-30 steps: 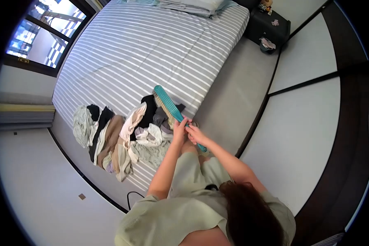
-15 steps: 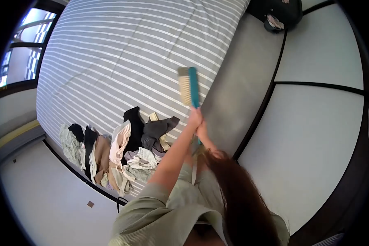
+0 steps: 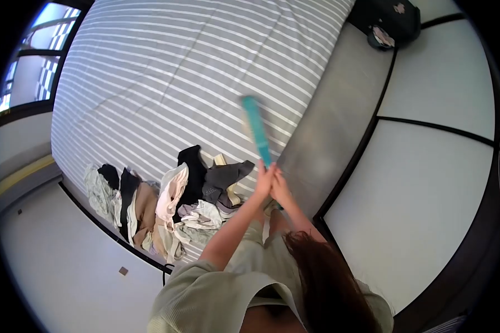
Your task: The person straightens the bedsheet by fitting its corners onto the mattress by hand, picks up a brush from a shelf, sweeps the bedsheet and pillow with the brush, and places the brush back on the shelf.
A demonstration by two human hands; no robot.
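A teal long-handled brush (image 3: 255, 125), blurred by motion, is over the grey-and-white striped bed (image 3: 166, 72) near its right edge. My left hand (image 3: 264, 180) is wrapped round the handle. Just beside it, my right hand (image 3: 279, 184) also closes on the handle, lower down. Left of my hands lies a heap of clothes on the bed: a dark grey piece (image 3: 223, 176), a black piece (image 3: 192, 172), a pale pink piece (image 3: 172, 191), a brown piece (image 3: 145, 208) and a pale green piece (image 3: 97, 191).
A dark nightstand (image 3: 391, 16) stands beyond the bed at the upper right, with a small bin (image 3: 380, 39) at its side. White cabinet panels (image 3: 411, 205) line the right. A window (image 3: 36, 61) is at the upper left.
Since a second ago both hands and the brush have moved relative to the clothes, over bare sheet. The bristles, clearly seen half a second ago, are now mostly turned away. The view has shifted.
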